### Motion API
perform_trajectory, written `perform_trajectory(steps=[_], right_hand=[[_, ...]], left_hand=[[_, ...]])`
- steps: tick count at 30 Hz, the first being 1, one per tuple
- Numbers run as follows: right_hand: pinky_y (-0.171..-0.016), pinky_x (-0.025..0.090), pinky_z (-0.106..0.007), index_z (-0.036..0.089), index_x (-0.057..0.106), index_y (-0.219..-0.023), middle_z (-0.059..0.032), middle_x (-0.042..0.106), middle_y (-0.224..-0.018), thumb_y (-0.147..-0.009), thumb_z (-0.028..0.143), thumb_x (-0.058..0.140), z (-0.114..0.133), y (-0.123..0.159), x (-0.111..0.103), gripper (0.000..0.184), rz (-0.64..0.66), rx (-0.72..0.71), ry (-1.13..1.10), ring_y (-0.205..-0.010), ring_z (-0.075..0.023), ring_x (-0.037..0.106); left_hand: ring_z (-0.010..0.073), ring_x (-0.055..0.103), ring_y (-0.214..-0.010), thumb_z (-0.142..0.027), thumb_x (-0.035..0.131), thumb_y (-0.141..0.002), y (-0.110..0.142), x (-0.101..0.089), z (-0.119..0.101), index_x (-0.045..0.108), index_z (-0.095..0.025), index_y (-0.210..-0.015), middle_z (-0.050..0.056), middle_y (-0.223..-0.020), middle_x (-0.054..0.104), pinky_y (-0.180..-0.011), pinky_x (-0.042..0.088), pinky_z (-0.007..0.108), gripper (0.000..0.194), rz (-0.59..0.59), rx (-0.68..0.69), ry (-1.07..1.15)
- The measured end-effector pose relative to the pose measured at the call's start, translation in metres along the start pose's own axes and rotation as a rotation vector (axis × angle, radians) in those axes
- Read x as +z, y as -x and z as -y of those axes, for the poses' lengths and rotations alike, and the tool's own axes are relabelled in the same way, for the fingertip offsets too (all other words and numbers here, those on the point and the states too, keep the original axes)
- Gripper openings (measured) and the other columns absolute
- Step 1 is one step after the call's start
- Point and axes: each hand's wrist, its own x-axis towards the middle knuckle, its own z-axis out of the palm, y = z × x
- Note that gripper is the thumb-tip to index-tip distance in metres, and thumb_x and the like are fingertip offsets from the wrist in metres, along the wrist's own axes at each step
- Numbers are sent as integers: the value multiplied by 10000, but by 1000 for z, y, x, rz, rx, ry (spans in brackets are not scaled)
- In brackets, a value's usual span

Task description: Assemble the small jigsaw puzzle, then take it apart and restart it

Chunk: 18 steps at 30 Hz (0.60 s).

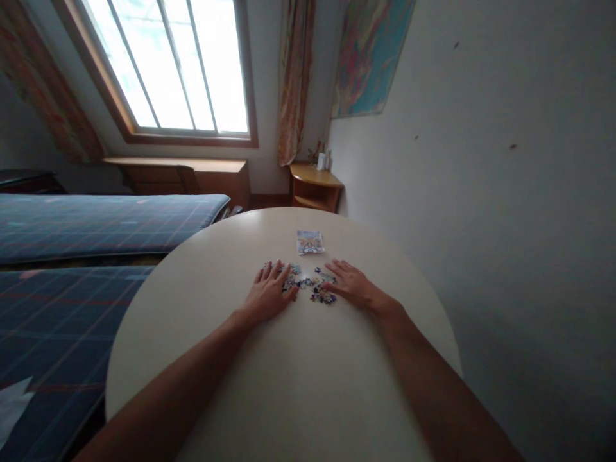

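Many small jigsaw puzzle pieces (323,295) lie loose in a patch on the round table. My left hand (270,292) rests palm down at the left of the patch, fingers spread, covering some pieces. On the right side, my right hand (353,285) is also stretched out palm down, its fingertips and thumb over or touching the pieces. Neither hand holds anything that I can see; what lies beneath the palms is hidden. Just beyond the pieces is a small square picture sheet (310,242), lying flat.
The pale round table (298,385) reaches close to the white wall (505,224) on the right. Plaid-covered beds (110,224) stand to the left. At the back are a small wooden corner shelf (315,174), a desk (216,166) and a bright window (168,64).
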Motion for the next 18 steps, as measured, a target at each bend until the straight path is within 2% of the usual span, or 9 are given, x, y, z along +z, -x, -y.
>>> perform_trajectory(steps=[4, 7, 9, 15, 18], right_hand=[[-1178, 101, -554, 273, 339, -1507, -100, 229, -1601, -784, 825, 406, 9, 4, 0, 912, 11, -10, 32, -1479, -333, 169], [-1180, 87, -553, 258, 334, -1511, -98, 221, -1605, -789, 820, 403, 27, 4, 7, 918, 17, -62, 51, -1481, -333, 159], [-1185, 84, -537, 227, 295, -1527, -100, 199, -1610, -823, 798, 367, 37, 4, 12, 909, 18, -86, 58, -1484, -324, 147], [-1187, 48, -540, 200, 236, -1545, -126, 177, -1611, -811, 806, 379, 59, 7, 20, 963, 23, -230, 81, -1484, -336, 137], [-1181, 21, -561, 208, 217, -1549, -131, 161, -1614, -808, 814, 372, 68, 10, 20, 970, 38, -305, 96, -1486, -348, 110]], left_hand=[[349, 223, -1454, -510, 428, -947, 1, -6, 5, 371, -180, -1483, 154, -1560, 315, -1163, 198, 490, 631, -20, -59, -23], [388, 241, -1439, -499, 415, -951, 3, -8, 5, 413, -148, -1454, 183, -1541, 340, -1149, 199, 539, 613, -51, -193, -54], [391, 247, -1435, -487, 396, -959, 2, -7, 6, 411, -133, -1450, 182, -1541, 340, -1147, 204, 550, 605, -50, -235, -34], [256, 375, -1395, -341, 379, -968, -8, 1, 13, 385, -88, -1444, 155, -1478, 449, -1161, 277, 401, 540, -116, -36, 241], [234, 455, -1335, -237, 384, -933, -13, -2, 17, 454, -93, -1385, 141, -1402, 533, -1129, 345, 384, 480, -211, -79, 294]])
